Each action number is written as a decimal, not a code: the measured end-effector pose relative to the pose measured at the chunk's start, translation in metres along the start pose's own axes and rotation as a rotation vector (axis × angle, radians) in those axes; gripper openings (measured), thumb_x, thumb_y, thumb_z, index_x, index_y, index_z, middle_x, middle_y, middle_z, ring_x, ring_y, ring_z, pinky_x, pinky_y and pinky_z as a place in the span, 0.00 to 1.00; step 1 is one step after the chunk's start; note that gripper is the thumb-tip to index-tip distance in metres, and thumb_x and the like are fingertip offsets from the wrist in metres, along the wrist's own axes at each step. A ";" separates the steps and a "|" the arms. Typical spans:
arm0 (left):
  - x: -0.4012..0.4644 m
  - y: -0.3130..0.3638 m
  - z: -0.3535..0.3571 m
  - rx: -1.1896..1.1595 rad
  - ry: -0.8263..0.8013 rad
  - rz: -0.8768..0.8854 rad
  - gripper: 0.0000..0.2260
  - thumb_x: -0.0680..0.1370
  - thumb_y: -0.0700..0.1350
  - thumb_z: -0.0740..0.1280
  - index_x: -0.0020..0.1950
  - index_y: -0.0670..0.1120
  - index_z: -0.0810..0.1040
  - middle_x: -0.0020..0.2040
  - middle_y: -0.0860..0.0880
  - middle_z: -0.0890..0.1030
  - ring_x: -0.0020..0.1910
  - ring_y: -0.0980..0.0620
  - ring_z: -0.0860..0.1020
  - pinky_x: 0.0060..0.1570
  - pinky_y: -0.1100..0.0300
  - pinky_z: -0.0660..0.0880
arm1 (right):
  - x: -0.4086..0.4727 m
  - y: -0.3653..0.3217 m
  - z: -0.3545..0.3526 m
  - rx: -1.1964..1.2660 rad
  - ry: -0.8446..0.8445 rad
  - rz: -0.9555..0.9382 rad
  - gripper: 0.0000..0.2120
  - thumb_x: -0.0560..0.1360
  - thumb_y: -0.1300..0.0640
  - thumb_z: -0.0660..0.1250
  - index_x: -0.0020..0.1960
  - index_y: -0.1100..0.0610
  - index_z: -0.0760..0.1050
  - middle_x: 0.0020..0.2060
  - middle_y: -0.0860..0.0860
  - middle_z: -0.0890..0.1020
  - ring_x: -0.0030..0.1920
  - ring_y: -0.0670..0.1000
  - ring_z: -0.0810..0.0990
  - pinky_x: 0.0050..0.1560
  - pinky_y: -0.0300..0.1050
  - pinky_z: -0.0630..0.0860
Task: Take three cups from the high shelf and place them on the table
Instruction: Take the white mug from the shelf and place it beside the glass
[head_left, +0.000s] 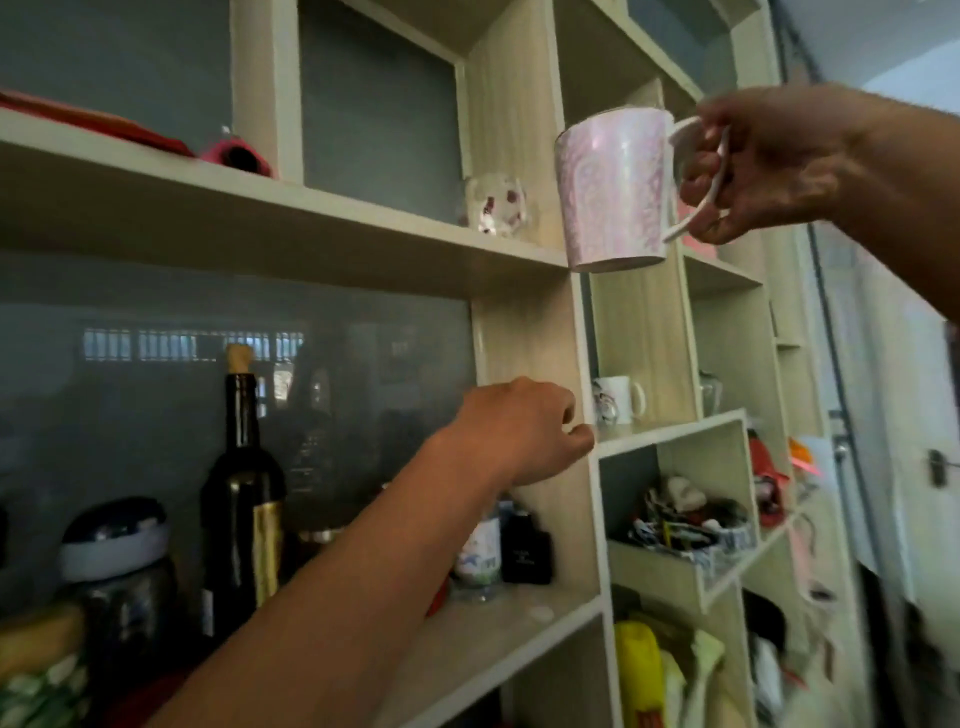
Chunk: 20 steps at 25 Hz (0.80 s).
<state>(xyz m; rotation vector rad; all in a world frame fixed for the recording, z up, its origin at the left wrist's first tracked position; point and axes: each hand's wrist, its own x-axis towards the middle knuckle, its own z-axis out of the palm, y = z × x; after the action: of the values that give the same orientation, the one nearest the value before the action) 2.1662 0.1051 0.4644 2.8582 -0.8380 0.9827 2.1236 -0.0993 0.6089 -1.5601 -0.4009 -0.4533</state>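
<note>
Closest to my view is the left forearm, reaching up from the bottom edge to the left hand (524, 431), whose fingers are curled loosely together against the upright board of the shelving unit (524, 156) — it grips nothing that I can see. The pale wooden unit fills most of the frame, its compartments backed in grey. On a lower shelf stands a dark wine bottle (241, 499) with a cork, beside a dark lidded jar (117, 566). Up at the right, the right hand (769, 166) has its fingers closed through the handle of the pink cup (615, 189) — upright, held in the air clear of the shelves. Behind it a clear glass cup (496, 205) with red spots sits on the high shelf, and a white mug (618, 400) stands in a lower compartment.
</note>
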 end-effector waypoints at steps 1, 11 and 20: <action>-0.004 0.009 0.010 -0.033 -0.023 0.022 0.16 0.76 0.58 0.58 0.55 0.50 0.76 0.53 0.47 0.80 0.47 0.47 0.76 0.43 0.55 0.71 | -0.013 0.011 -0.009 0.006 0.006 0.014 0.20 0.77 0.49 0.53 0.27 0.50 0.62 0.24 0.46 0.65 0.27 0.46 0.65 0.33 0.42 0.64; -0.055 0.129 0.123 -0.406 -0.159 0.240 0.15 0.75 0.60 0.59 0.53 0.53 0.77 0.52 0.50 0.81 0.51 0.47 0.78 0.40 0.58 0.66 | -0.177 0.164 -0.094 0.061 0.270 0.195 0.18 0.75 0.49 0.58 0.27 0.51 0.65 0.23 0.47 0.67 0.27 0.47 0.67 0.34 0.44 0.64; -0.100 0.241 0.233 -0.629 -0.367 0.390 0.17 0.74 0.62 0.59 0.56 0.56 0.75 0.54 0.54 0.81 0.52 0.52 0.78 0.42 0.61 0.65 | -0.317 0.269 -0.160 0.002 0.568 0.366 0.19 0.76 0.50 0.61 0.29 0.49 0.79 0.26 0.48 0.77 0.28 0.45 0.76 0.35 0.44 0.70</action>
<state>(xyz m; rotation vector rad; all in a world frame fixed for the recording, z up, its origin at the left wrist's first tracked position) 2.1152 -0.0930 0.1809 2.3791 -1.4559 0.1224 1.9846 -0.2623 0.2181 -1.3892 0.3162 -0.5799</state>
